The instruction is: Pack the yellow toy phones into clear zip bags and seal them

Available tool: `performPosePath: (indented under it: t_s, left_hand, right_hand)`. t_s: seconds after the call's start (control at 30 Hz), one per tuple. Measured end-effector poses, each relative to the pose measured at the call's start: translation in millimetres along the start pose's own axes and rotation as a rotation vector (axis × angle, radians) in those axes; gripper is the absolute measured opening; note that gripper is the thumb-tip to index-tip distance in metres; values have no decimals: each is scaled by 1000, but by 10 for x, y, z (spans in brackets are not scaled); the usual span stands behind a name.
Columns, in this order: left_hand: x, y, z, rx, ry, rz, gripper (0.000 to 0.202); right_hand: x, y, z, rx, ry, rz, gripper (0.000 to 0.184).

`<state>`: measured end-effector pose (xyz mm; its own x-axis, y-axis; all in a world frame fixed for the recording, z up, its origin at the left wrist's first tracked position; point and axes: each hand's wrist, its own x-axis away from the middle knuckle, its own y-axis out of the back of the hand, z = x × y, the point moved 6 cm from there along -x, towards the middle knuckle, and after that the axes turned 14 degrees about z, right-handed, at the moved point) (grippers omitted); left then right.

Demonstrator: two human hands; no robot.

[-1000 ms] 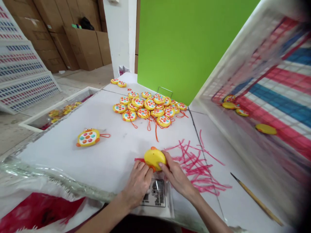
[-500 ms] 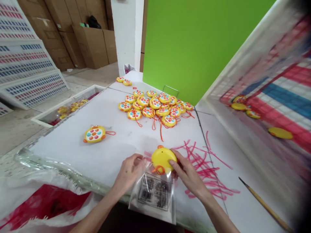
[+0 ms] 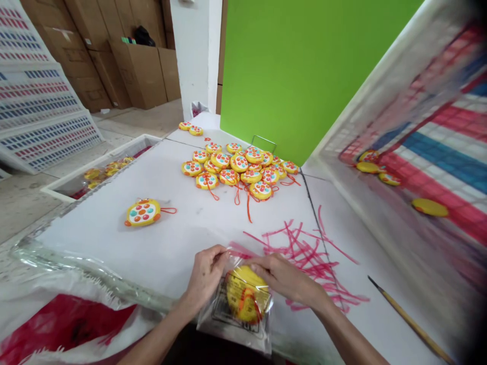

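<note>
A clear plastic bag (image 3: 213, 324) with black print hangs over the table's front edge. Inside it lies a yellow round toy (image 3: 245, 284), back side up, with its orange cord loop showing through the print. My left hand (image 3: 208, 271) pinches the bag's upper left corner. At the upper right of the opening, my right hand (image 3: 281, 276) has its fingers bent over the bag's rim and the top of the toy; its fingertips are partly hidden. A single toy with coloured buttons (image 3: 143, 213) lies face up to the left, its orange loop pointing right.
A pile of similar toys (image 3: 239, 163) lies further back, before a green panel (image 3: 304, 76). Pink strips (image 3: 304, 253) are scattered right of my hands, near a thin wooden-handled tool (image 3: 407, 317). On the floor at left stands a white crate (image 3: 57, 190) with bagged toys.
The yellow toy has gone down from above the bag's opening into the bag. My right hand has moved from the toy's side to the bag's rim. My left hand now pinches the bag's corner.
</note>
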<state>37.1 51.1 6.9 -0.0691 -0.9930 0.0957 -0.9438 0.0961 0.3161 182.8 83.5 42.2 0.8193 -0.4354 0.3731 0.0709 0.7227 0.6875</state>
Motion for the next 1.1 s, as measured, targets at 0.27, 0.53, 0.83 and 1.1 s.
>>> performPosePath:
  t_s: [0.27, 0.53, 0.83, 1.1]
  left_hand:
    - [39, 69, -105, -317, -170, -132, 24]
    - [44, 62, -158, -255, -133, -101, 16]
    - [-80, -34, 83, 245, 26, 144, 25]
    - [-84, -52, -85, -18, -18, 96, 26]
  right_hand:
    - [-92, -9, -10, 254, -129, -221, 31]
    - [-128, -4, 43, 210, -113, -439, 18]
    - [-300, -52, 170, 232, -55, -491, 22]
    - [-425, -22, 263, 438, -127, -432, 14]
